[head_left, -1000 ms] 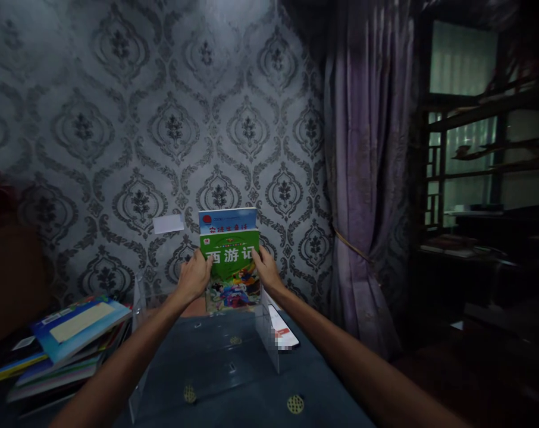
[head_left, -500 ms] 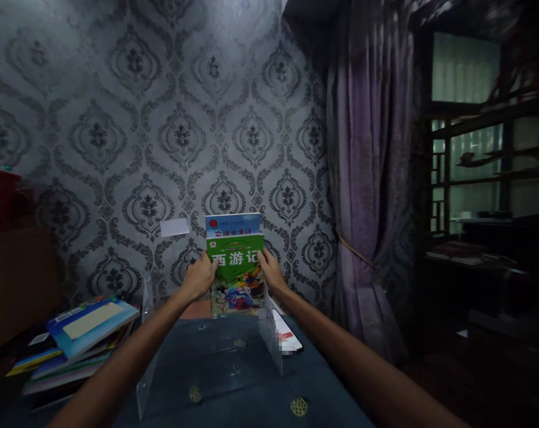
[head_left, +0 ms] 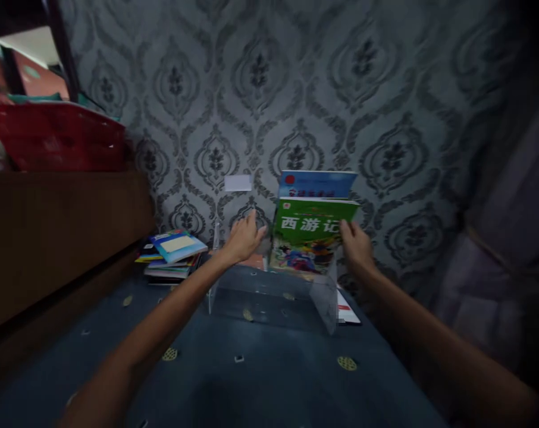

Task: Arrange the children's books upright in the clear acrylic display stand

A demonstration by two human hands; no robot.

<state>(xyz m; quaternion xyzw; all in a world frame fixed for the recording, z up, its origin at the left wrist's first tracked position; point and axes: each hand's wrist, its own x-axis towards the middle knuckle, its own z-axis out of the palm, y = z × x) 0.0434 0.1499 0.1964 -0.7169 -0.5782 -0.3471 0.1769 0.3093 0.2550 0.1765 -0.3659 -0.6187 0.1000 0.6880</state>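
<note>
Right hand (head_left: 357,246) pinching green book (head_left: 306,238) at its right edge; left hand (head_left: 243,239) empty, fingers loosely spread, just left of it. Green book near-upright at clear rack's (head_left: 325,298) right end, blue book (head_left: 318,183) behind.

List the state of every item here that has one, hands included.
Green book: closed, upright, cover facing the camera.
Blue book: upright behind the green book, mostly hidden.
Left hand: off the books, fingers partly curled.
Right hand: gripping the green book's right edge.
Clear stand: sides upright.
Stacked books: closed, unevenly piled.
Phone: screen lit, partly hidden.
Curtain: tied back.
</note>
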